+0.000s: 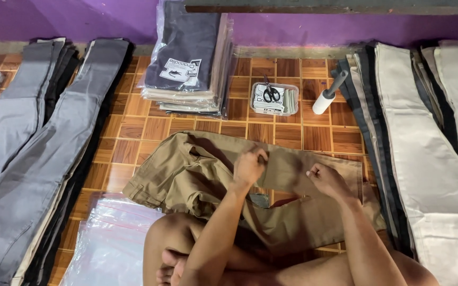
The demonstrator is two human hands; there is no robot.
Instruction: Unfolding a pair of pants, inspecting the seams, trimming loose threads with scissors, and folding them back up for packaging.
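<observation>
Head view: left hand [249, 167] and right hand [325, 179] pinch the khaki trousers [197, 169] on the floor [287, 132]; uneven pull would likely skew the fold.

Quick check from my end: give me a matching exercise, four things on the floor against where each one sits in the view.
Things:
1. scissors
2. lint roller
3. clear plastic bags
4. khaki trousers

Places:
A. lower left, beside the knee
B. centre, under both hands
C. on the small box of tags
D. right of that box, by the dark trousers

Pairs: 1-C, 2-D, 3-A, 4-B
</observation>
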